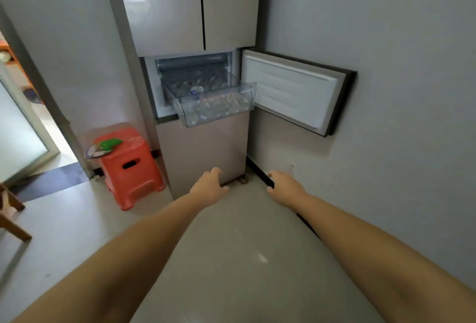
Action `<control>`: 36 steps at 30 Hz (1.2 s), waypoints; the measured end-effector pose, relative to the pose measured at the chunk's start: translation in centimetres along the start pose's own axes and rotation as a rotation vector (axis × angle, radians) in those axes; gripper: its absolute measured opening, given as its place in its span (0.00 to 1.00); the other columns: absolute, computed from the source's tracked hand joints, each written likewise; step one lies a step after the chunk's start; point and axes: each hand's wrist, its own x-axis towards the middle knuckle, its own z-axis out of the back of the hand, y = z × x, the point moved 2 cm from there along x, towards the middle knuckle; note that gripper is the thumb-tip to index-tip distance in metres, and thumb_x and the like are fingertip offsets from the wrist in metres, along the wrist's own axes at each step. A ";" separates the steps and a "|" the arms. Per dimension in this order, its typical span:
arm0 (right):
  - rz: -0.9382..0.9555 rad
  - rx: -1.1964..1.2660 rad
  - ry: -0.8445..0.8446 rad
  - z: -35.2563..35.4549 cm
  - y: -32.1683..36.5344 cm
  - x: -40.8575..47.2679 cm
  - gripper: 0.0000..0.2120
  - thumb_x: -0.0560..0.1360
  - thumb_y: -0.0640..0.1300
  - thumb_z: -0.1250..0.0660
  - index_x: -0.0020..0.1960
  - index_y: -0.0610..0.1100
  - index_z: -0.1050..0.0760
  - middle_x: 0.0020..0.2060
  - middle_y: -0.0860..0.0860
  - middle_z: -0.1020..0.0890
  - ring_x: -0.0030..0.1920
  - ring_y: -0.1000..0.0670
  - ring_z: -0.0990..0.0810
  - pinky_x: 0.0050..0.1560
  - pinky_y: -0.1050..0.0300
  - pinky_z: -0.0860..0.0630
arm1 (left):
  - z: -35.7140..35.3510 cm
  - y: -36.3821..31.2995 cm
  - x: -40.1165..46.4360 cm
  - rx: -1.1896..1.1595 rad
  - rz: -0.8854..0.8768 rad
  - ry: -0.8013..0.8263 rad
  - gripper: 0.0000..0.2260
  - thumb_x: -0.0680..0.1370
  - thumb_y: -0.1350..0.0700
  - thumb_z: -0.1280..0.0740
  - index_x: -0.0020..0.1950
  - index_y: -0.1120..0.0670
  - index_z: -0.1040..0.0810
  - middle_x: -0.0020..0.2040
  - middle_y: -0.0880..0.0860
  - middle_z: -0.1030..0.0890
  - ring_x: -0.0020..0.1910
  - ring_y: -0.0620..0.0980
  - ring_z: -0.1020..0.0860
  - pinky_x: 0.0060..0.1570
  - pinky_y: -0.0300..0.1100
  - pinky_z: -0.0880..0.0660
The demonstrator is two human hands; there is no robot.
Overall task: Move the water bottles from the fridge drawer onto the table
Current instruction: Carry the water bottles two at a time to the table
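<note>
A tall beige fridge (180, 13) stands ahead with its middle compartment door (291, 90) swung open to the right. A clear plastic drawer (219, 114) is pulled out and holds several water bottles (221, 103) lying side by side, caps toward me. Both arms reach forward, well below the drawer. My left hand (208, 184) and my right hand (284, 187) hold nothing, fingers loosely spread. No table is in view.
An orange plastic stool (131, 168) with a fan and a green item on it stands left of the fridge. A grey wall (386, 39) runs along the right. A doorway (31, 129) opens at left; wooden chair legs (13, 219) show at the left edge.
</note>
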 end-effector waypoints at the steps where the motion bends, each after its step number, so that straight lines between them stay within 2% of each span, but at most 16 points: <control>1: 0.001 0.002 -0.011 0.3 1.0 3.0 0.20 0.77 0.46 0.39 0.68 0.43 0.33 0.64 0.42 0.27 0.62 0.41 0.26 0.61 0.48 0.27 | 1.3 0.7 2.8 0.008 0.002 -0.010 0.26 0.77 0.52 0.34 0.72 0.58 0.37 0.67 0.61 0.30 0.65 0.59 0.29 0.62 0.47 0.31; 9: 0.024 0.081 -0.053 3.5 6.4 16.9 0.21 0.79 0.45 0.39 0.71 0.44 0.35 0.66 0.42 0.29 0.64 0.42 0.27 0.63 0.48 0.29 | 9.3 4.2 16.6 0.009 0.001 -0.009 0.26 0.77 0.53 0.33 0.72 0.58 0.37 0.67 0.61 0.29 0.64 0.58 0.28 0.62 0.47 0.31; 17: 0.064 0.115 -0.037 4.6 6.4 29.0 0.20 0.79 0.46 0.39 0.69 0.43 0.33 0.65 0.43 0.27 0.62 0.43 0.26 0.61 0.50 0.28 | 10.0 2.9 28.3 0.023 -0.022 0.044 0.26 0.78 0.53 0.34 0.72 0.59 0.37 0.68 0.61 0.30 0.65 0.58 0.28 0.63 0.46 0.32; 22: 0.132 0.124 -0.046 7.1 5.5 38.4 0.20 0.80 0.46 0.39 0.70 0.43 0.34 0.64 0.43 0.27 0.60 0.44 0.25 0.59 0.50 0.27 | 11.9 0.2 36.7 -0.006 -0.032 -0.046 0.25 0.78 0.53 0.34 0.72 0.58 0.36 0.68 0.59 0.29 0.66 0.57 0.28 0.64 0.48 0.31; 28: 0.216 0.144 -0.034 12.9 4.0 50.1 0.20 0.78 0.44 0.38 0.69 0.41 0.32 0.66 0.43 0.26 0.64 0.43 0.26 0.62 0.52 0.28 | 15.7 -3.5 47.0 -0.092 0.035 -0.178 0.24 0.77 0.54 0.34 0.71 0.56 0.34 0.66 0.59 0.27 0.62 0.58 0.25 0.61 0.48 0.28; 33: 0.257 0.187 -0.063 14.7 4.0 56.3 0.18 0.77 0.41 0.38 0.67 0.41 0.29 0.64 0.42 0.24 0.62 0.43 0.25 0.63 0.52 0.29 | 16.5 -3.3 52.2 -0.156 0.115 -0.207 0.21 0.77 0.56 0.34 0.69 0.56 0.32 0.62 0.59 0.24 0.57 0.57 0.23 0.57 0.48 0.25; 36: 0.296 0.254 -0.092 14.5 5.0 59.2 0.15 0.78 0.40 0.38 0.63 0.41 0.25 0.60 0.43 0.21 0.59 0.44 0.22 0.59 0.55 0.29 | 17.4 -1.7 54.8 -0.227 0.194 -0.250 0.20 0.78 0.57 0.35 0.69 0.57 0.32 0.62 0.59 0.24 0.55 0.55 0.23 0.52 0.43 0.26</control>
